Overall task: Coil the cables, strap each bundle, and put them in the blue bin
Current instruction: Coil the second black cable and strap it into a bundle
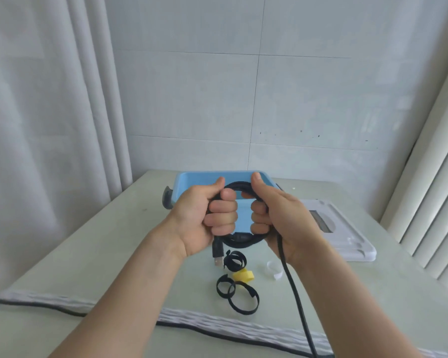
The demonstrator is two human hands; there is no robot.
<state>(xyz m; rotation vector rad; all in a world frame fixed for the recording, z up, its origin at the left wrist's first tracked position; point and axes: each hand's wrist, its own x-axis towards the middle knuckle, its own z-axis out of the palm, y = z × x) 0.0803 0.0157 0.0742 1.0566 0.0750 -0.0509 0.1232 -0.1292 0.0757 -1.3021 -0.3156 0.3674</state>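
A black cable is wound into a coil held up above the table, in front of the blue bin. The left hand grasps the coil's left side, fingers curled through the loop; the right hand grasps the right side the same way. A USB plug hangs from the coil's lower left, and a loose tail runs down from the right hand toward the near edge. On the table below lie three black straps, a yellow strap and a clear one. A white tray sits to the right.
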